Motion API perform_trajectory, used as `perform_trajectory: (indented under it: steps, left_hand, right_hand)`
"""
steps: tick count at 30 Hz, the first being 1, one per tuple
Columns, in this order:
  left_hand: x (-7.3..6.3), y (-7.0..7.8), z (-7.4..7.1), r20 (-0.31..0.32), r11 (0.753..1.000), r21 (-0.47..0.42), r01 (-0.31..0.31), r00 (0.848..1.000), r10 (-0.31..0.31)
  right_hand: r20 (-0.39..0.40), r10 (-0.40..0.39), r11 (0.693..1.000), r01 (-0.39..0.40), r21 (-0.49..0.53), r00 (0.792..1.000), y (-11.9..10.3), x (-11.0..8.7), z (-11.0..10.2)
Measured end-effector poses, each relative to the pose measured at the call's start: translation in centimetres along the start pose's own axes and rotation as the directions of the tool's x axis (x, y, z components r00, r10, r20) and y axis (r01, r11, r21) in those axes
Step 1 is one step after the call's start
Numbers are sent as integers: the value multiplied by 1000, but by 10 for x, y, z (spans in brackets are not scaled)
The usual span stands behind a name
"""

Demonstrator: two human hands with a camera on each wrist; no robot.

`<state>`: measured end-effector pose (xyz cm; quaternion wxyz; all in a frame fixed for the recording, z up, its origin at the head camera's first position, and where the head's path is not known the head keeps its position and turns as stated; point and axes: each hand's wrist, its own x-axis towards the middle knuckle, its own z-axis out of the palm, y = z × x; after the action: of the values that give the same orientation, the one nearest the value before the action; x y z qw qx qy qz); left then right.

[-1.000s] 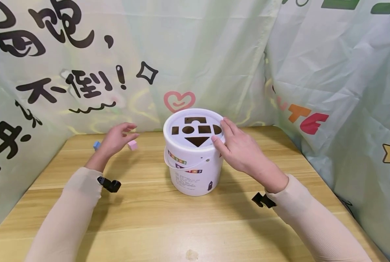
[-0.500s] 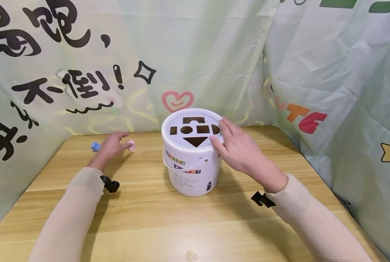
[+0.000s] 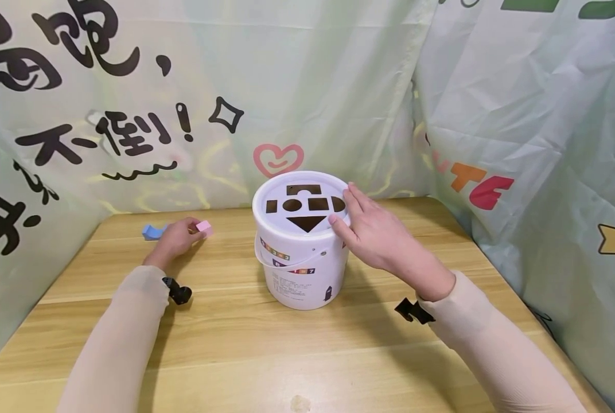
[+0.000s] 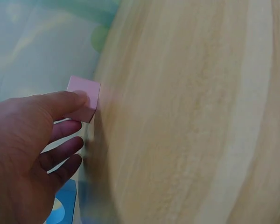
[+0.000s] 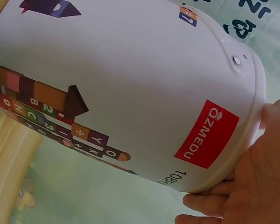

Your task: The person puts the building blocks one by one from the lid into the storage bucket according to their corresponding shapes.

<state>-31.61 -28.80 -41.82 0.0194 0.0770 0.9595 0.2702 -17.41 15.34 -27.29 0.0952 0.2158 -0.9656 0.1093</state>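
Observation:
My left hand (image 3: 179, 238) pinches a small pink block (image 3: 204, 228) at the back left of the table. In the left wrist view the thumb lies across one face of the pink block (image 4: 86, 105), with the other fingers loosely bent below. A blue block with a curved cut-out (image 3: 152, 232) lies just left of that hand, partly hidden by it. My right hand (image 3: 382, 238) rests on the right rim of a white bucket (image 3: 304, 287), thumb on the lid (image 3: 281, 221) and fingers fairly straight along the edge. The lid has several shaped holes.
A wooden table (image 3: 225, 350) carries the bucket near its middle. Printed fabric (image 3: 338, 86) hangs along the back and both sides. The bucket's thin white handle (image 3: 258, 252) hangs down its front.
My left hand has come down beside the pink block and taken it between thumb and fingers. More of the blue block shows. The right hand has stayed on the bucket's rim.

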Motion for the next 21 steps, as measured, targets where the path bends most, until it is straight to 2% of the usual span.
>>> perform_trajectory:
  steps: [8, 14, 17, 21]
  left_hand:
    - [-4, 4, 0, -7, 1000, -9, -5, 1000, 5]
    - [-8, 10, -7, -18, 997, -70, -15, 1000, 14]
    - [-8, 19, -16, -41, 996, -78, -53, 998, 50]
    - [-10, 38, -30, -78, 993, -65, -101, 992, 96]
  right_hand:
    - [44, 16, 1000, -16, 6, 999, 0, 0, -3]
    - [51, 11, 1000, -10, -13, 999, -1, 1, -4]
    - [45, -3, 1000, 4, -28, 999, -2, 2, -5]
    - [30, -23, 998, 25, -55, 999, -1, 3, -6]
